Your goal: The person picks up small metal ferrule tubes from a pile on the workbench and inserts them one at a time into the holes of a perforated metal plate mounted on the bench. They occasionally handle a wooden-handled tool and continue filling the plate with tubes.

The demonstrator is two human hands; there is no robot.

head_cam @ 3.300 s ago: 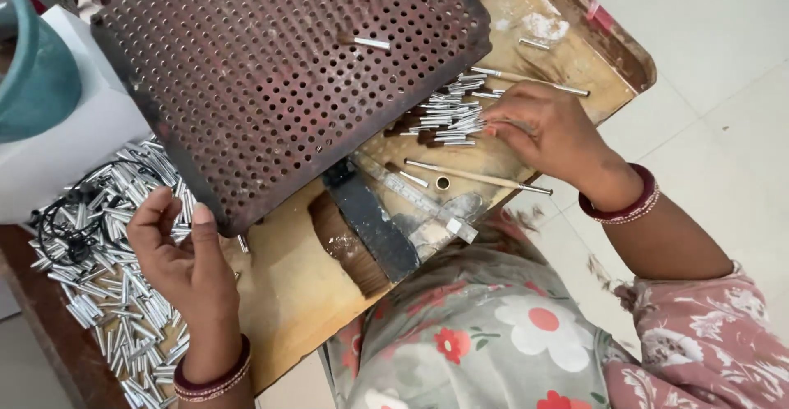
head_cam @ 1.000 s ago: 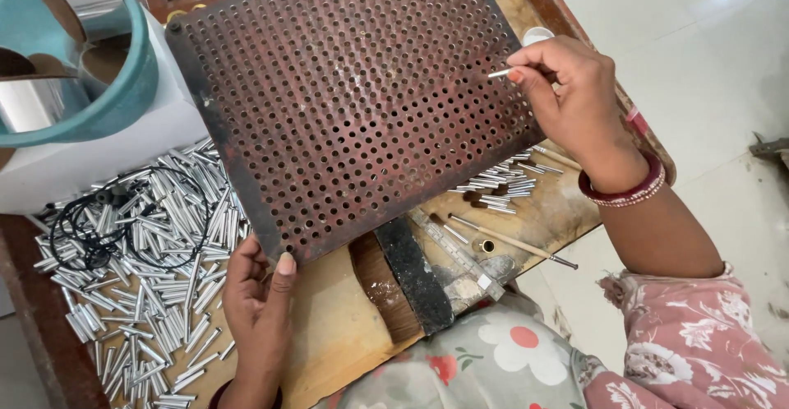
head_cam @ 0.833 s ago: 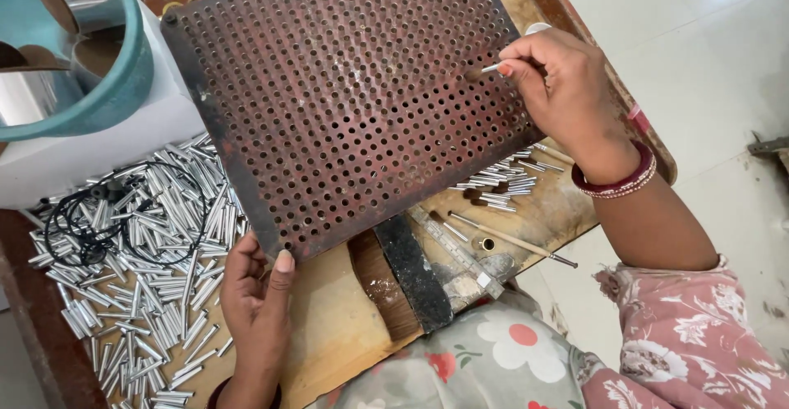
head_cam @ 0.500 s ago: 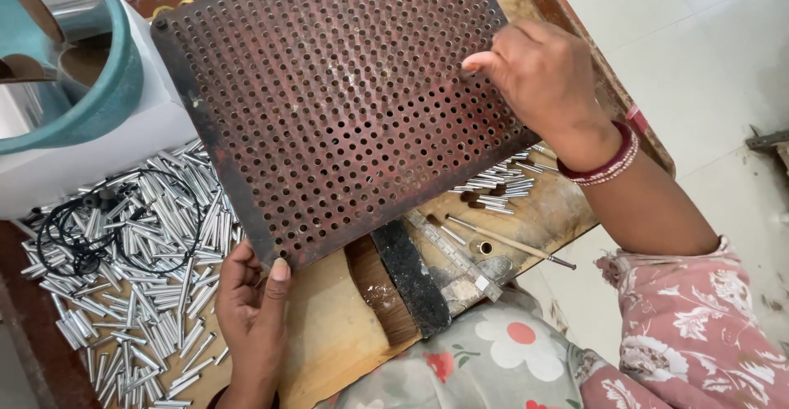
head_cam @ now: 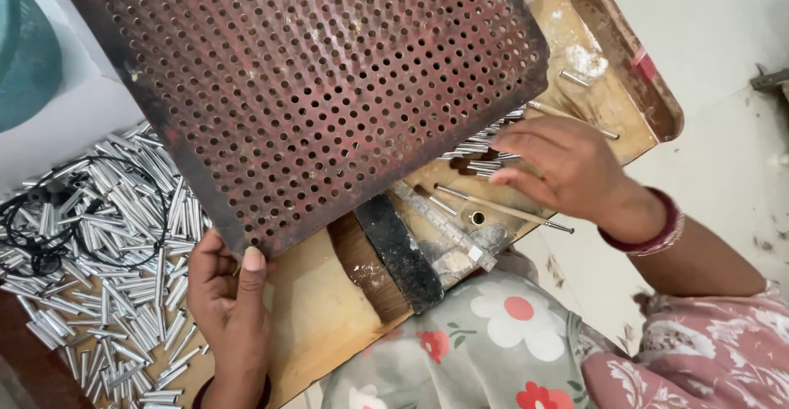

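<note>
Right hand dropped from perforated plate onto tube pile.

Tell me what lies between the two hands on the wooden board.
In the head view, between the left hand and right hand lie a black flat strip, a pale bar and thin rods.
</note>
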